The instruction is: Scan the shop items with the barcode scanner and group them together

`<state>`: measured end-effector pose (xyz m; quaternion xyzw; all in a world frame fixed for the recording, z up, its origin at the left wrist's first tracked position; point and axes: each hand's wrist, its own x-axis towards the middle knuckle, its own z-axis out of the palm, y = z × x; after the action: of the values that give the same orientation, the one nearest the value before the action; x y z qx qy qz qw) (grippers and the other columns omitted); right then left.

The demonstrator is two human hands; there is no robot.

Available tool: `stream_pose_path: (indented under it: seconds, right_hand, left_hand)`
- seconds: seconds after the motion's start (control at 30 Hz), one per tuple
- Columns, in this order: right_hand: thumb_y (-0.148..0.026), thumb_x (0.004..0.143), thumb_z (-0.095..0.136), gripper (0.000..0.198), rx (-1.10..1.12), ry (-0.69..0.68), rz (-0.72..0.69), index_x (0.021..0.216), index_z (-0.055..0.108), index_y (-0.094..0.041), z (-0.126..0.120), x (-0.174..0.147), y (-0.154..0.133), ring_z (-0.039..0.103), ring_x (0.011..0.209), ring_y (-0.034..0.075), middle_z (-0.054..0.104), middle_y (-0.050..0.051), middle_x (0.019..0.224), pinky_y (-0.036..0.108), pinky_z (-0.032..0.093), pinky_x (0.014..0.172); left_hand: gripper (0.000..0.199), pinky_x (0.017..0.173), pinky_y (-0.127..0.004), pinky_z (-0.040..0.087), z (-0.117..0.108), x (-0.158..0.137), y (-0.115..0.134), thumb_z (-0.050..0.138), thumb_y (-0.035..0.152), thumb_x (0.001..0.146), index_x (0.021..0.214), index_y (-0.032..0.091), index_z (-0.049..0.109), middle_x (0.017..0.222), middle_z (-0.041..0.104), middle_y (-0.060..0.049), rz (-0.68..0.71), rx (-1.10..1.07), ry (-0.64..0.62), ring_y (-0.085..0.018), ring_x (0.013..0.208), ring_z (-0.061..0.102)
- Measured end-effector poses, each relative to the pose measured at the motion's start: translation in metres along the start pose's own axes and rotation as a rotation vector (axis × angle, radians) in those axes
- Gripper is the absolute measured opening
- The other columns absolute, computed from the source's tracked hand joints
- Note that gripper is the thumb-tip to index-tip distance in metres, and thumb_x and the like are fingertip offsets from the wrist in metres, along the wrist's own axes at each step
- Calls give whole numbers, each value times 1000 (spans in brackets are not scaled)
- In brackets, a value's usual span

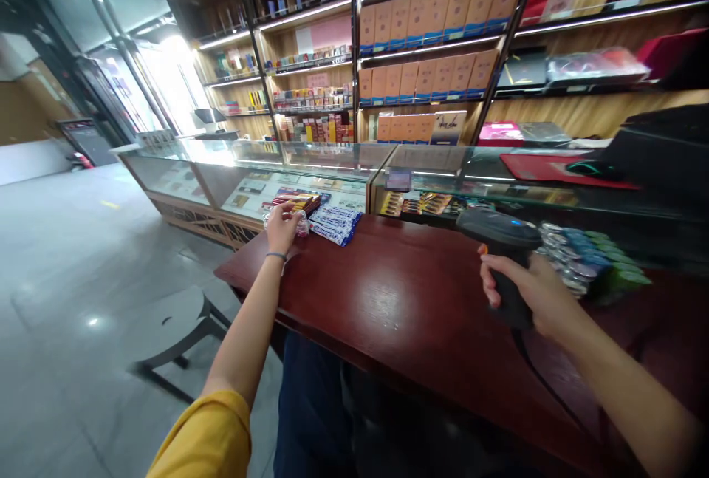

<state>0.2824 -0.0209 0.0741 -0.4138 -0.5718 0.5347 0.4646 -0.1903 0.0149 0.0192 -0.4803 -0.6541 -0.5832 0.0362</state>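
Observation:
My right hand (523, 282) is wrapped round the handle of a black barcode scanner (495, 230), held above the right part of the dark red table (388, 301). A small blue light shows on the scanner's head, and its cable runs down toward the right. At the table's far left, my left hand (282, 228) has its fingers bent over a crinkly clear-wrapped packet (302, 224) with reddish contents. Right beside it lie blue and white packets (335, 224) and, behind, red and yellow packets (304, 202). Part of the left fingers' grip is hidden.
Silver, blue and green packets (592, 256) lie in rows beyond my right hand. A glass display counter (321, 156) borders the table's far side. A red mat (554, 169) with a mouse rests on the glass. A grey stool (171, 326) stands at the left.

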Motion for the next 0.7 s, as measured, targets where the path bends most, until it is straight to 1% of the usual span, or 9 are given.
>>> stream_pose_path:
  seconds: [0.07, 0.17, 0.3, 0.4, 0.47, 0.53, 0.63, 0.7]
  right_hand:
    - [-41, 79, 74, 29, 17, 4, 10, 93, 60, -20, 0, 1, 2, 50, 38, 12, 57, -4, 55, 23, 40, 38]
    - [-42, 78, 75, 30, 43, 14, 22, 93, 60, -21, -1, 0, 5, 49, 38, 12, 57, -4, 55, 24, 41, 38]
    - [-42, 77, 75, 31, 56, 22, 27, 93, 60, -21, -4, -3, 6, 49, 37, 12, 56, -4, 54, 24, 41, 38]
    - [-42, 77, 75, 31, 47, 18, 25, 93, 60, -21, -5, -4, 7, 49, 38, 12, 56, -4, 54, 23, 41, 38]
    - [-42, 77, 75, 31, 41, 17, 23, 93, 60, -21, -6, -4, 8, 49, 38, 12, 56, -4, 54, 23, 40, 38]
    - [-41, 78, 75, 30, 47, 16, 30, 94, 60, -21, -7, -4, 9, 49, 38, 12, 56, -4, 55, 24, 40, 38]
    - [-39, 79, 74, 27, 60, 21, 37, 94, 60, -22, -7, -5, 9, 49, 39, 12, 56, -4, 55, 24, 40, 38]
    - [-38, 80, 73, 25, 65, 28, 31, 94, 60, -22, -7, -5, 9, 50, 38, 13, 56, -3, 55, 24, 40, 38]
  left_hand:
    - [29, 84, -34, 54, -1, 0, -5, 70, 30, 78, 104, 21, 64, 112, 65, -7, 11, 49, -17, -16, 81, 66]
    - [37, 86, -36, 54, -1, -2, -8, 69, 27, 78, 115, 23, 64, 120, 61, -8, 66, 156, -91, -16, 79, 64]
    - [43, 93, -39, 51, 1, -4, -7, 68, 29, 80, 124, 25, 63, 115, 61, -8, 133, 310, -163, -20, 83, 63]
    - [46, 97, -40, 49, 4, -5, -6, 67, 32, 81, 126, 24, 62, 114, 58, -9, 141, 370, -169, -23, 91, 62]
    - [42, 97, -40, 48, 5, -6, -6, 67, 31, 81, 122, 23, 64, 114, 56, -10, 148, 370, -159, -25, 99, 61]
    - [35, 96, -41, 48, 5, -6, -6, 68, 30, 80, 114, 22, 66, 111, 56, -11, 152, 343, -148, -27, 101, 59]
    - [27, 95, -44, 48, 1, -8, -5, 68, 28, 79, 105, 22, 67, 101, 60, -9, 167, 299, -156, -26, 94, 59]
    - [24, 95, -44, 48, -3, -8, -3, 68, 30, 80, 103, 22, 66, 97, 61, -7, 180, 271, -135, -24, 88, 59]
